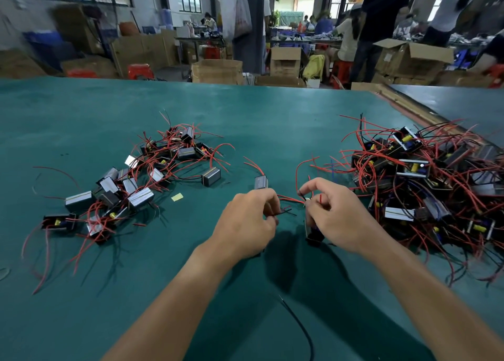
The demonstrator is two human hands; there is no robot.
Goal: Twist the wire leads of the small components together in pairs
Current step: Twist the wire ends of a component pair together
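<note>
At the near middle of the dark green table top (245,109), the person's left hand (245,220) curls its fingers round thin black wire leads (285,212), whose ends poke out to the right. The pinch itself is hidden behind the knuckles. The right hand (336,216) pinches a red wire lead (289,199) between thumb and forefinger, and this lead runs across to the left hand. A short red lead end (320,199) stands up beside the right fingers. A small black box-shaped component (313,233) sits under that palm, mostly covered. A grey-black box component (261,182) lies just beyond the left hand; whether the hand touches it cannot be told. A loose spread of wired components (136,175) lies to the left. A denser tangled heap (425,175) lies to the right, cut off by the frame edge. A lone black wire (300,328) trails off the near edge. The cardboard boxes (216,71) beyond the far edge are blurred.
</note>
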